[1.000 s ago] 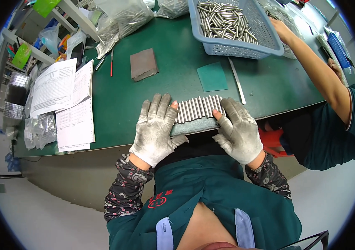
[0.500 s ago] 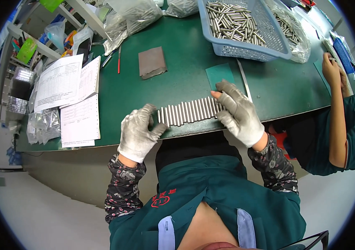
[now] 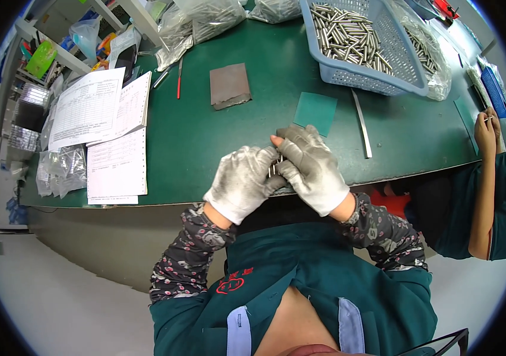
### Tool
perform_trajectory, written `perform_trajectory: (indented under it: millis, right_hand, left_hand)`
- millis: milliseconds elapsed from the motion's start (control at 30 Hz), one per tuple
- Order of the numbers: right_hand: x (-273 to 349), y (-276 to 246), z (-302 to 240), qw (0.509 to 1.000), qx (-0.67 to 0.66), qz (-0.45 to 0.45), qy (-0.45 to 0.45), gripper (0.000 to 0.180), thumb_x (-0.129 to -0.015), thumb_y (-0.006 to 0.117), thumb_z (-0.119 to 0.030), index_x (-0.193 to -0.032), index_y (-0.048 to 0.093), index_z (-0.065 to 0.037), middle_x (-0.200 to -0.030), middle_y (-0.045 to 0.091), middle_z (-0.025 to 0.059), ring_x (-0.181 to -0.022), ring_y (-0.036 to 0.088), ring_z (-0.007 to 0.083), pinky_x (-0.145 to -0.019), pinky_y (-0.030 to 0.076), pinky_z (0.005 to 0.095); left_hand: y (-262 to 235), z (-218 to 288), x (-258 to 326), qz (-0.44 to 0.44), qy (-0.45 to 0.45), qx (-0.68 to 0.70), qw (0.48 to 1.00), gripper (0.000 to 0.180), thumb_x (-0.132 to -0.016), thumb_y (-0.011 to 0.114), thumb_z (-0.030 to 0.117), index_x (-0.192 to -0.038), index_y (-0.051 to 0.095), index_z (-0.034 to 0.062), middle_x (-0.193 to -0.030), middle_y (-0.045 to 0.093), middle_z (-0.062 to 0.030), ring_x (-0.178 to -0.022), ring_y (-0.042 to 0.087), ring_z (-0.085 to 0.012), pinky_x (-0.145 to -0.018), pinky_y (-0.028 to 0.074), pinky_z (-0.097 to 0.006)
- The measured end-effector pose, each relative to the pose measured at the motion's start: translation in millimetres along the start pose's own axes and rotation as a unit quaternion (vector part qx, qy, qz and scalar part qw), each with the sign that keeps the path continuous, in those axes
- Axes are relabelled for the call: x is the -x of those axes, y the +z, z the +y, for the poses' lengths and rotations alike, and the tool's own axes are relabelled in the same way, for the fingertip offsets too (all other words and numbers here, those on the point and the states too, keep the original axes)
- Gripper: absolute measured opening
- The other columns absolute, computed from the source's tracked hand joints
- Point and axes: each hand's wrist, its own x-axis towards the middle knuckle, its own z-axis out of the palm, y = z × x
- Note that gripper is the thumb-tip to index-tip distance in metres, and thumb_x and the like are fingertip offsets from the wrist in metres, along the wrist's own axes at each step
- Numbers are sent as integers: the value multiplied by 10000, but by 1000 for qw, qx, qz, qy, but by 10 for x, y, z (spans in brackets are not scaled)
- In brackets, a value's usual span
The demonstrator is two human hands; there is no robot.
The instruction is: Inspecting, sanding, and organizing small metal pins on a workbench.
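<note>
Silver pins (image 3: 275, 171); whitish gloves (image 3: 238, 185) smudged grey; black sleeves (image 3: 184, 252) with pink and pale florals; green table (image 3: 184, 133); grey-blue basket (image 3: 371, 85).

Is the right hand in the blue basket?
No, the right hand is beside the left hand, with metal pins showing between them, apart from the basket.

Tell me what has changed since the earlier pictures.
Since half a second ago, the left grip has moved right and the right grip left, closing in on the metal pins; their row is now mostly hidden. Whether they're held is unclear. Since the first picture, the co-worker's arm has drawn back from the clear bag. The basket, green sheet and brown block stayed put.
</note>
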Motion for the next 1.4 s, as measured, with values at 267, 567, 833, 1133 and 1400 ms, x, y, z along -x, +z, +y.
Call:
perform_trajectory:
  millis: [267,567,833,1133,1400]
  right_hand:
    - [-41,44,-56,1000,-2,20,15,270,-710,648,-105,-969,639,-29,-1047,614,154,-1009,565,357,-935,436,446]
    - [12,41,-54,999,36,10,-21,178,-651,675,-126,-813,655,-54,-950,619,112,-929,571,318,-837,468,422]
    - [253,7,-220,998,-27,-13,-63,223,-613,667,-131,-813,643,-34,-917,619,125,-893,577,333,-763,481,440]
    - [344,-297,-458,985,-108,-128,-37,199,-829,537,-216,-802,600,-29,-872,601,130,-853,561,353,-753,459,426]
    - [359,-410,-677,845,-466,-115,237,560,-977,414,-404,-1353,418,10,-1313,494,137,-1233,451,223,-1062,316,340]
  left_hand:
    - [135,84,24,58,-50,177,981,405,-701,649,87,-1076,519,9,-895,632,-150,-811,628,-311,-729,514,-406]
    - [208,221,866,118,-93,390,908,329,-782,603,-44,-1101,538,-1,-896,641,-92,-710,625,-138,-629,492,-211]
    - [545,449,542,-45,-236,921,308,615,-900,508,558,-1295,452,91,-1328,469,-78,-1250,448,-248,-1044,385,-436]
    - [336,643,559,-60,-291,914,276,565,-867,605,476,-1259,492,84,-1279,520,-107,-1205,485,-249,-1036,381,-435]
    - [253,797,483,-41,-383,808,446,275,-852,644,44,-1095,544,122,-920,608,23,-687,558,-66,-515,388,-159]
